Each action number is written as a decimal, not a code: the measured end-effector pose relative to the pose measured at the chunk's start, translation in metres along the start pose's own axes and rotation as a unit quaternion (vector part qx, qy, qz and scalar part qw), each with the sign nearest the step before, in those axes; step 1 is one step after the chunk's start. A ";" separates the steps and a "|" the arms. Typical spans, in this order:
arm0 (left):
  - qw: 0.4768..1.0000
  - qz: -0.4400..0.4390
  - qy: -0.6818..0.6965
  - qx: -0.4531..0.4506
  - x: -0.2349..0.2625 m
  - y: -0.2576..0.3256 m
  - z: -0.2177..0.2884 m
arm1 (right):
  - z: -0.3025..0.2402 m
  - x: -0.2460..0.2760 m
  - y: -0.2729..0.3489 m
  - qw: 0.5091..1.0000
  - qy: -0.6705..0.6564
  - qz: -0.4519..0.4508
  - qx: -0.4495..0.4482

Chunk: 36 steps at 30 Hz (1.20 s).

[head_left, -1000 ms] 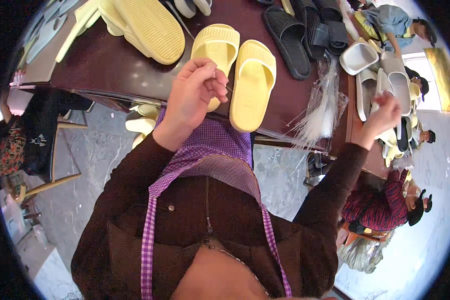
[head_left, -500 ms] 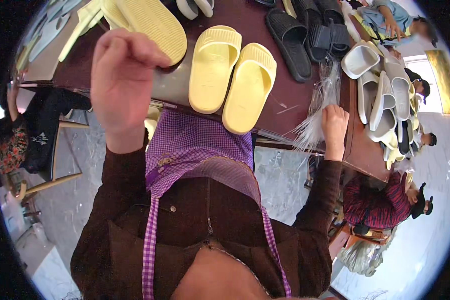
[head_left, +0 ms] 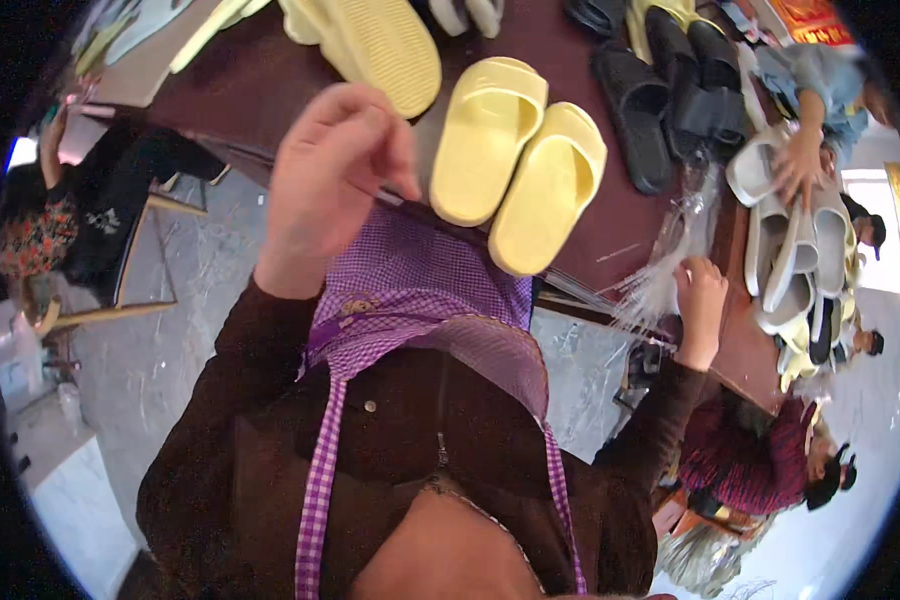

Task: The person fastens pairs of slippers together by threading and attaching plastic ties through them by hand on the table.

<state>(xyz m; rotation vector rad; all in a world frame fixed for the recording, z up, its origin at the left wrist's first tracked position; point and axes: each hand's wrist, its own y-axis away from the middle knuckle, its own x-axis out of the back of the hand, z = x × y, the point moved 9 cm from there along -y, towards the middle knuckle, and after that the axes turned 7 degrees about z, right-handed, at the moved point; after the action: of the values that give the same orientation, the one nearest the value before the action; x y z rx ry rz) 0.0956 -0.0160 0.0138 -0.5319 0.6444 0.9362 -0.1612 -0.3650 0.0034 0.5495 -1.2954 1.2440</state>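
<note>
A pair of yellow slippers (head_left: 484, 150) lies side by side on the dark red table, soles down and toe straps at the far end. Just left of them hovers my left hand (head_left: 335, 190), thumb and fingers curled together. Anything in that pinch is too small to make out. My right hand (head_left: 703, 312) rests at the table's near right edge with bent fingers. It is beside a bundle of thin clear plastic strands (head_left: 660, 285), touching their ends; whether it grips any is hidden.
More yellow slippers (head_left: 385, 55) lie beyond my left hand. Black slippers (head_left: 634, 115) lie at the far right of the table (head_left: 240, 95). Light grey slippers (head_left: 828, 235) are piled at the right, where another person's hand (head_left: 802, 160) reaches in. Other people sit around the table.
My left hand has moved right relative to the table, closer to the yellow pair. My right hand's fingers have loosened slightly at the strands. Another person's hand has come to the grey slippers.
</note>
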 end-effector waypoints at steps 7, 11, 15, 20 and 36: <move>0.984 0.003 -0.096 0.151 -0.001 0.022 -0.048 | 0.001 0.007 0.002 0.980 -0.189 -0.046 -0.037; 0.972 -0.031 -0.141 0.184 -0.015 0.023 -0.066 | -0.001 0.050 -0.005 0.969 -0.214 0.078 -0.097; 0.944 -0.104 -0.239 0.202 -0.047 0.027 -0.089 | -0.114 0.131 -0.025 0.921 -0.348 0.174 0.022; 0.920 -0.201 -0.328 0.080 -0.085 0.033 -0.093 | -0.191 0.143 -0.042 0.927 -0.283 0.123 0.213; 0.805 -0.246 -0.456 -0.290 -0.100 0.069 -0.018 | -0.118 0.125 -0.033 0.919 -0.376 0.114 0.041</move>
<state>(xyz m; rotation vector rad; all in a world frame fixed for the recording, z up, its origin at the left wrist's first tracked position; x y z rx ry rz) -0.0119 -0.0506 0.0624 -0.6590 -0.6689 0.7535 -0.1075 -0.2266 0.0956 1.0233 -1.9968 1.3320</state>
